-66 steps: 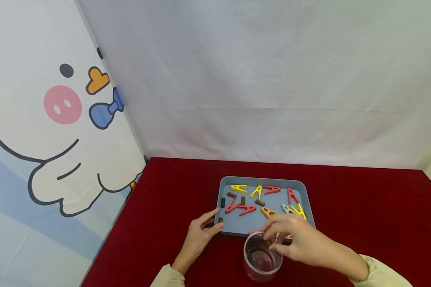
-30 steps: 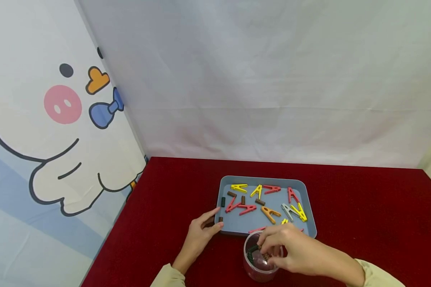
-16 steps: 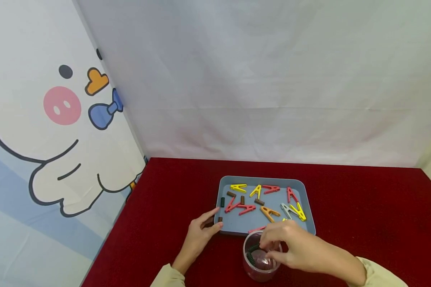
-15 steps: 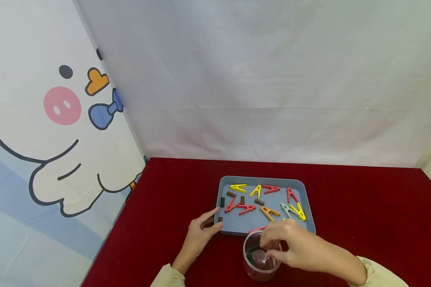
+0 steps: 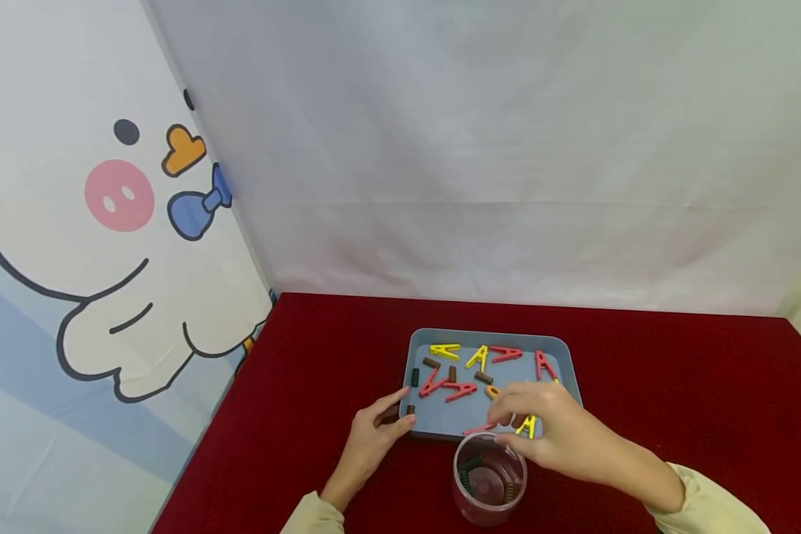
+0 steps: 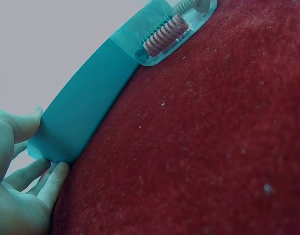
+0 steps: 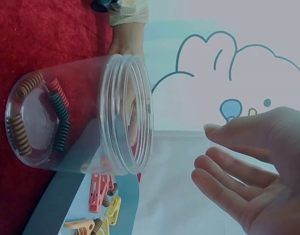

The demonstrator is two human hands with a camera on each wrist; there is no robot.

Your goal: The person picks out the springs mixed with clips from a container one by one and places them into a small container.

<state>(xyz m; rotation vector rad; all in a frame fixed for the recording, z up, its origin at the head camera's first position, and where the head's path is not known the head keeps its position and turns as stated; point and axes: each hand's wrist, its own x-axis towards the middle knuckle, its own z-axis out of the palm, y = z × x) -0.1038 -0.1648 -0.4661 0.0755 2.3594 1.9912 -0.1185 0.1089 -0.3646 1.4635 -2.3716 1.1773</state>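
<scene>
Tabletop, dark red, before pale cloth; hands relaxed, left against tray, right released

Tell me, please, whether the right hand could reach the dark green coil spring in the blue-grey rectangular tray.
Probably yes: the right hand looks empty; nothing covers the spring, though the left hand is near.

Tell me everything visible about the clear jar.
The clear jar is round and see-through, apparently plastic, with a threaded neck and no lid on it. It stands upright on the red cloth, on the person's side of the grey-blue tray; whether the two touch is unclear. Coiled springs lie at its bottom, dark green ones and brown ones among them. The right hand is by its mouth, apart from the rim.
</scene>
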